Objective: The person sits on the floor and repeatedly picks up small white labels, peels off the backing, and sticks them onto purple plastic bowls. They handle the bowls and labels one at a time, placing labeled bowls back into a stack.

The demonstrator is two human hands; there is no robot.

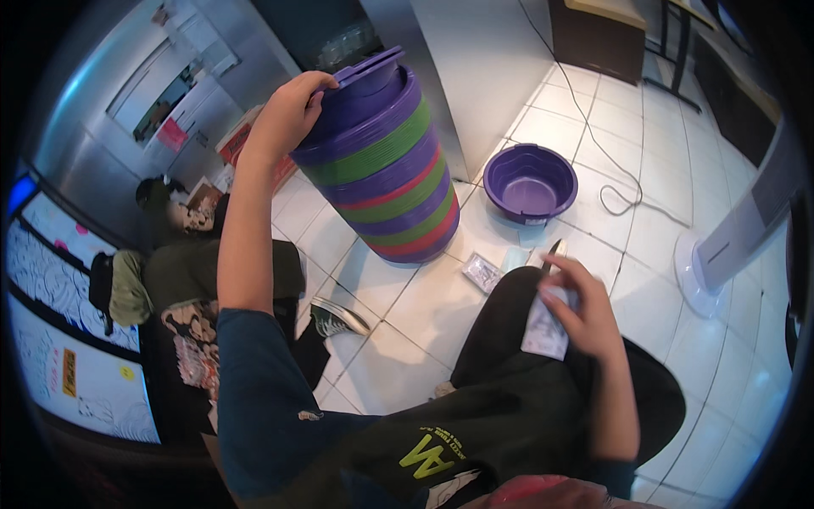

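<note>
My left hand [296,111] grips the rim of the top purple basin at the upper end of a tall stack of nested plastic basins [388,159] in purple, green and red. The stack leans on the floor. My right hand [575,302] is over my right thigh, blurred, with fingers bent beside a small stack of printed labels or packets [545,327] lying on the thigh; whether it holds any is unclear. A similar packet [483,272] lies on the tiles beyond my knee, near a single purple basin [530,183] that bears a small label.
A white tower-shaped appliance [731,254] stands at the right. A grey cable [588,121] curls over the tiles. A wall or pillar [483,70] rises behind the stack. At the left are a cardboard box [245,137], bags and clothing.
</note>
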